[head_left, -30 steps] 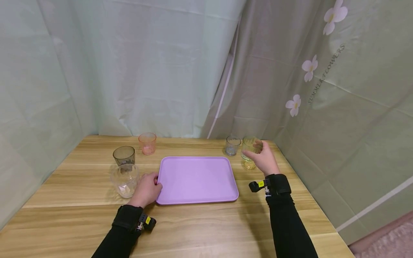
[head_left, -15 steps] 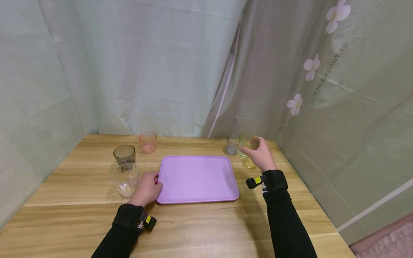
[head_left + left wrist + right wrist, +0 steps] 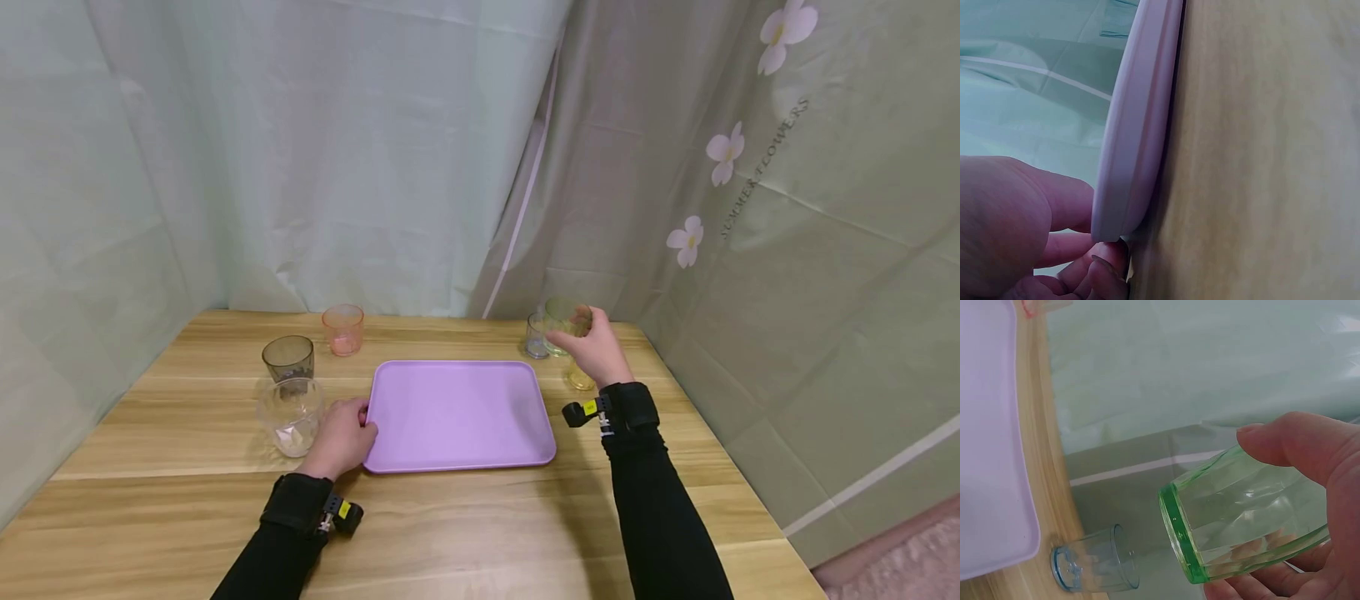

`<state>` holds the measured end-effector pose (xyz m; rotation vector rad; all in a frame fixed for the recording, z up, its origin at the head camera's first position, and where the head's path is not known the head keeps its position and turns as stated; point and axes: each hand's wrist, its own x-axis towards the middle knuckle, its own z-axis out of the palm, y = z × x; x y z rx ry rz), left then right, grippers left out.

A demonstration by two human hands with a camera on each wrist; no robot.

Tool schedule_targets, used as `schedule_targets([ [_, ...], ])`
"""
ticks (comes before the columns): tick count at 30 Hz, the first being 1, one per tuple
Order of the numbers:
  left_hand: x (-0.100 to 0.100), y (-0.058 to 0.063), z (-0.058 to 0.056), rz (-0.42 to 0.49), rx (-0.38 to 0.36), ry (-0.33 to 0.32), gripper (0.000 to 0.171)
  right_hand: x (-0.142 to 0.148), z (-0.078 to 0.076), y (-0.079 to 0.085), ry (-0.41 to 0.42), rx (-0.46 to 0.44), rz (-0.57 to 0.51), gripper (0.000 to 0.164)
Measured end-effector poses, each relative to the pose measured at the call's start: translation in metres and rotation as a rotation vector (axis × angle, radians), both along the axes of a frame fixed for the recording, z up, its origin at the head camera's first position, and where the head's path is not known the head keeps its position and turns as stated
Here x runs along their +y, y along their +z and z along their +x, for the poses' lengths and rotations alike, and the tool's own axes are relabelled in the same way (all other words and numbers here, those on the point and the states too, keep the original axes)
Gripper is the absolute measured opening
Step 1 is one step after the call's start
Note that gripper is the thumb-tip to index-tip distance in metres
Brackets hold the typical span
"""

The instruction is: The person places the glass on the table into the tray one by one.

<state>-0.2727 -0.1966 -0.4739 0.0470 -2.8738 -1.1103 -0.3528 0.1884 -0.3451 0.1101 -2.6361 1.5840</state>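
Observation:
My right hand (image 3: 602, 350) grips a pale green transparent cup (image 3: 562, 317) between thumb and fingers. In the right wrist view the green cup (image 3: 1247, 519) is tilted, its thick base toward a small bluish clear cup (image 3: 1094, 559) standing on the table. A yellow cup (image 3: 579, 378) stands partly hidden behind my right hand. My left hand (image 3: 339, 437) pinches the left rim of a purple tray (image 3: 457, 417) lying flat; the left wrist view shows fingertips under the tray's edge (image 3: 1129, 144). Beside this hand stands a clear faceted cup (image 3: 292, 425).
A smoky dark cup (image 3: 288, 360) stands just behind the clear one. Farther back is a pink cup (image 3: 343, 329). The wooden table (image 3: 450, 533) meets hanging curtains (image 3: 375, 167) at its back and along both sides.
My right hand has carried the green cup up and to the left, away from above the yellow cup and over toward the bluish cup. My left hand and the tray stay put.

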Motion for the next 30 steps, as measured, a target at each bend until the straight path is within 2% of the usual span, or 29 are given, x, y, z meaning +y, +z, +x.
schedule_targets([
  [7,-0.001,0.000,0.000,-0.006,0.016,-0.002,0.042,-0.008,-0.003,0.005,0.011,0.009,0.023,0.091],
  [13,-0.002,-0.001,-0.001,-0.022,0.022,-0.003,0.043,-0.013,-0.005,0.008,0.020,0.014,0.003,0.091],
  [30,0.001,0.003,0.002,-0.011,0.034,-0.008,0.043,-0.029,-0.011,0.000,0.027,-0.022,-0.001,0.090],
])
